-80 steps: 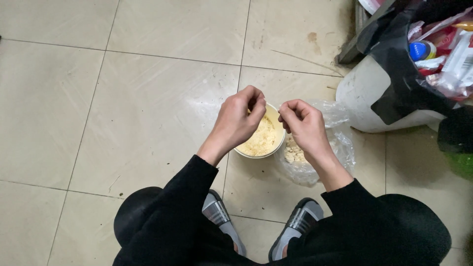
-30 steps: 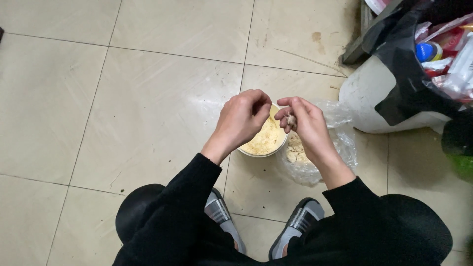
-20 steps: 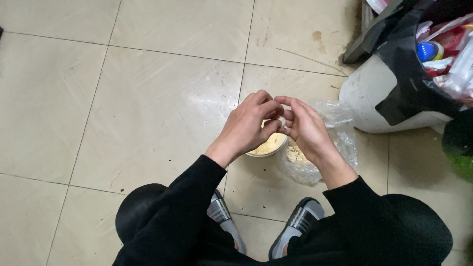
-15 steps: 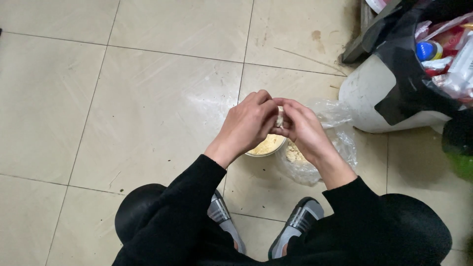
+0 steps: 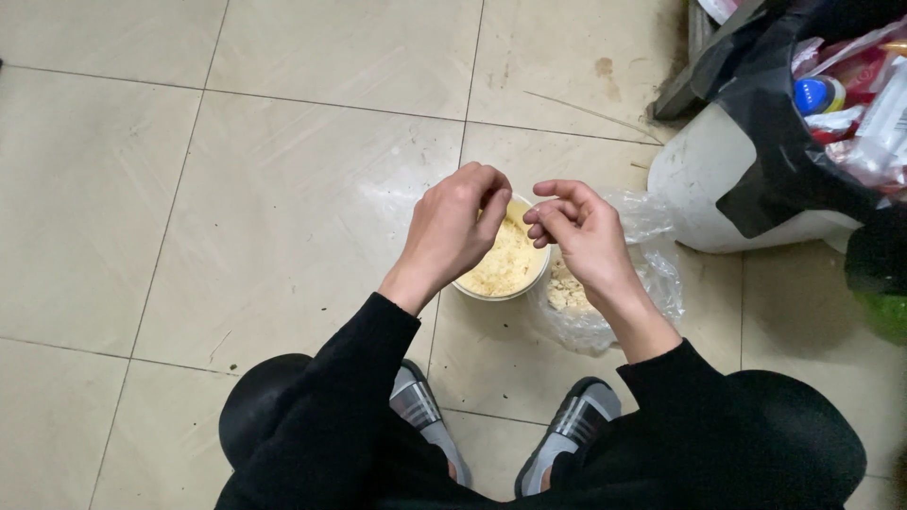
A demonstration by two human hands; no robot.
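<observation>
Dim, warm indoor light from overhead. Soft glare patch on floor point(image 5: 312, 189) tiles left of hands. Weak shadows under bowl point(image 5: 505, 269) and plastic bag point(image 5: 614, 302). Slightly soft overall, mild grain, black sleeves lacking detail.

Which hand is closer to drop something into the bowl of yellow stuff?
Probably the left hand: its curled fingertips sit right over the bowl of pale yellow pieces. The right hand hovers beside the rim, more above the clear plastic bag.
</observation>
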